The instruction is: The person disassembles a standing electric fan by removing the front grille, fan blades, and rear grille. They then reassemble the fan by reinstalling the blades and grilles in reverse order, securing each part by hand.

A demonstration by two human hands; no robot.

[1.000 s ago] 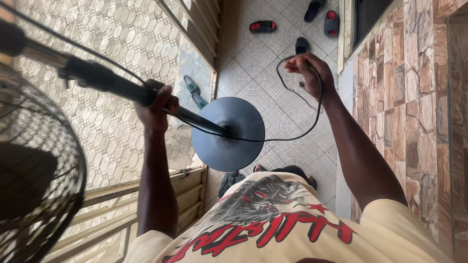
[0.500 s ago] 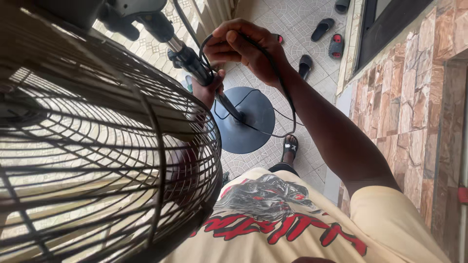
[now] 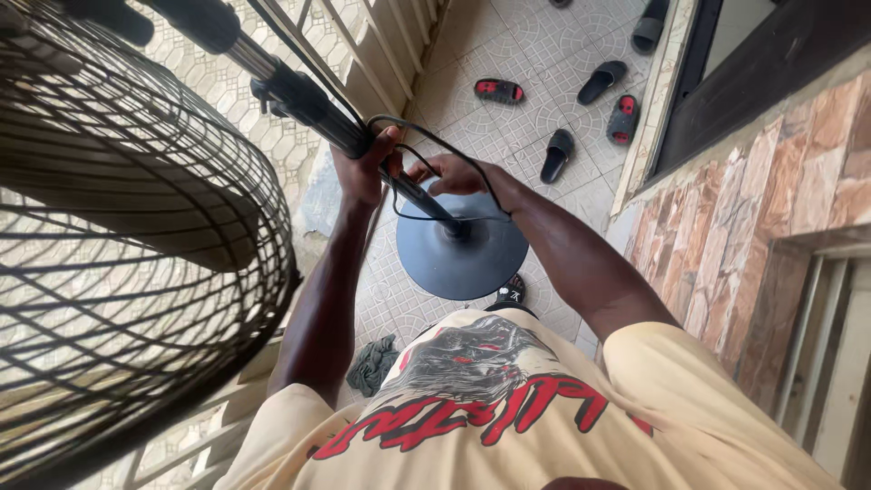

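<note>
Left hand (image 3: 363,168) gripped the fan pole (image 3: 308,104), its long axis slanting down to the round base (image 3: 463,259) below both hands; right hand (image 3: 454,172), just beside, pinched the black cord (image 3: 472,172).

Setting: entrance porch or veranda of a home, outdoors under daylight. Evidence: patterned floor tiles (image 3: 535,109); several loose slippers (image 3: 555,155) and a red-and-black sandal (image 3: 499,90) left near a dark door frame (image 3: 726,100); wall clad in reddish stone tiles (image 3: 771,236); cream railing bars (image 3: 381,45) along the open side; a crumpled dark rag (image 3: 373,364) on the floor; a household pedestal fan (image 3: 118,227) with round base (image 3: 463,259).
</note>
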